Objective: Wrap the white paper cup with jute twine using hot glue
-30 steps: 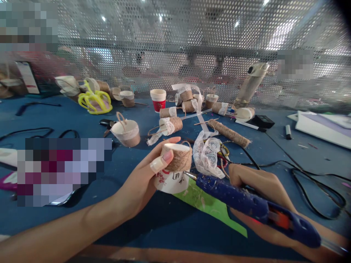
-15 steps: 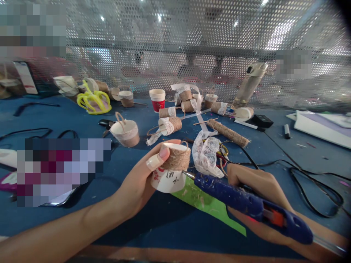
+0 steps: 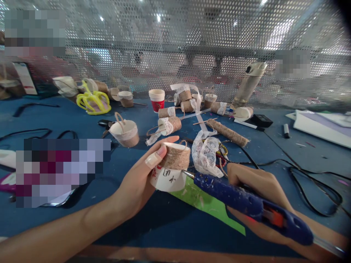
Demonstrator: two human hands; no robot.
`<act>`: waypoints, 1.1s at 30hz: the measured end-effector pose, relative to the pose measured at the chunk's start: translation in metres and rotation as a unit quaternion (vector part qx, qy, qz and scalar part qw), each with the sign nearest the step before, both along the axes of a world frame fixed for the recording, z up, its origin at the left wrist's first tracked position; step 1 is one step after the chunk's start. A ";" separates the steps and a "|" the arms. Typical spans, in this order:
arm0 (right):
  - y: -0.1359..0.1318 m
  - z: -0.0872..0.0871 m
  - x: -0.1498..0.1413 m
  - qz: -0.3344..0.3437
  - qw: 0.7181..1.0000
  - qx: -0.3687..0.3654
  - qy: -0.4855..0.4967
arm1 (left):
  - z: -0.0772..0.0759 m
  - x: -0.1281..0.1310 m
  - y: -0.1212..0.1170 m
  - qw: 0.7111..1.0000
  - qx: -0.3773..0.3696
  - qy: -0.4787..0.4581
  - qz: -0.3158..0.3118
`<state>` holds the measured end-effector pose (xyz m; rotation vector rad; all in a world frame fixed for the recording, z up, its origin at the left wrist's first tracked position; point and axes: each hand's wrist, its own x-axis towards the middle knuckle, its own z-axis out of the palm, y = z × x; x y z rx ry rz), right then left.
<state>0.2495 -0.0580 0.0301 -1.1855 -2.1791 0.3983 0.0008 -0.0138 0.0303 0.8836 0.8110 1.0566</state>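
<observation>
My left hand (image 3: 144, 171) grips a paper cup (image 3: 168, 179) whose upper part is wound with brown twine; the white part below carries red and black print. A bandage wraps the thumb of that hand. My right hand (image 3: 255, 190) is closed around a blue hot glue gun (image 3: 230, 193), and the gun's metal nozzle touches or nearly touches the lower edge of the twine. Part of the twine rises in a small loop over the cup's top. Under the cup and the gun lies a green sheet (image 3: 203, 202) with stray bits on it. White lace (image 3: 205, 153) sits just behind the nozzle.
Beyond my hands lie a twine spool (image 3: 229, 132), a small basket with a handle (image 3: 124, 132), several twine-and-lace cups and a stack of red paper cups (image 3: 157, 100). A bottle (image 3: 249, 84) leans at the mesh panel. Black cables (image 3: 315, 190) coil at right.
The twine-wound cup has turned slightly in my left hand, its print shifting left. The glue gun stays almost still at the twine's lower edge.
</observation>
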 end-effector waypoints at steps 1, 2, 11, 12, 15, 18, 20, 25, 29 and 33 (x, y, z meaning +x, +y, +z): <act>0.000 -0.001 0.000 0.000 1.000 -0.003 0.004 | 0.001 0.000 0.000 1.000 0.004 -0.002 -0.001; 0.000 -0.001 0.001 0.003 1.000 -0.007 0.011 | 0.001 0.000 0.000 1.000 0.009 -0.004 -0.001; 0.000 -0.001 0.004 0.006 1.000 -0.002 0.008 | -0.001 0.002 0.003 0.999 0.024 -0.027 0.010; 0.001 -0.002 0.004 0.006 1.000 -0.002 0.008 | -0.001 0.002 0.003 0.999 0.021 -0.026 0.012; 0.001 -0.003 0.003 0.007 1.000 0.013 0.008 | 0.000 0.002 0.003 0.999 0.020 -0.023 0.011; 0.001 -0.004 0.003 0.015 0.999 0.035 0.005 | -0.001 0.001 0.003 0.999 0.031 -0.033 -0.003; 0.002 -0.005 0.004 0.021 0.999 0.040 -0.003 | -0.003 0.001 0.003 0.999 0.036 -0.038 -0.013; 0.003 -0.006 0.005 0.024 0.999 0.043 -0.003 | -0.004 0.000 0.001 0.999 0.040 -0.018 -0.003; 0.003 -0.007 0.005 0.028 0.998 0.052 0.010 | -0.005 -0.001 0.002 0.999 0.051 -0.005 0.003; 0.003 -0.007 0.005 0.020 0.998 0.054 0.013 | -0.005 0.000 0.002 0.999 0.051 -0.012 0.008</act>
